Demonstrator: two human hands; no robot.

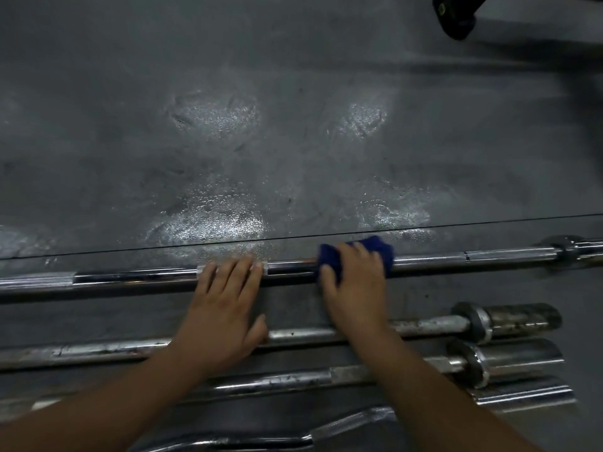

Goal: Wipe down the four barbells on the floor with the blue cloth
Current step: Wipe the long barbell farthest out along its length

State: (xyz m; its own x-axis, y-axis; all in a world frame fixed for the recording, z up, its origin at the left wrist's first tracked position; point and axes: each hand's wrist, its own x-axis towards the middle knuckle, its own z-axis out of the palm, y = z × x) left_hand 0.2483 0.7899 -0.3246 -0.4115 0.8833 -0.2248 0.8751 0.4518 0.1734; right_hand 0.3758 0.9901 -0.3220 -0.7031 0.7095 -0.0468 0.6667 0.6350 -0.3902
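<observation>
Left hand (225, 308): reaches in from the lower left of the frame with the forearm stretched out. The palm faces down and the fingers (241, 272) are straight and close together, their tips resting on the far barbell (130, 278). The thumb is spread out to the right, near the second barbell (424, 326).

Right hand (355, 282): comes in from the lower right, its forearm crossing over the nearer bars. The fingers are curled over the blue cloth (380, 249) and the thumb is on the cloth's near-left edge, so the hand clamps the cloth.

Blue cloth: bunched up and pressed onto the far barbell just right of the frame's middle. It shows above and beside the right hand.

Far barbell: lies across the whole frame, shiny, and both hands are on it.

Other barbells: the second barbell and a third barbell (277, 381) lie parallel below it, dull and spotted. A bent bar (359, 419) lies at the bottom of the frame.

Floor (293, 141): grey, with bright patches of glare and a thin dark seam above the far barbell.

Upper right corner: a dark object (456, 17), too cut off to tell what it is.
</observation>
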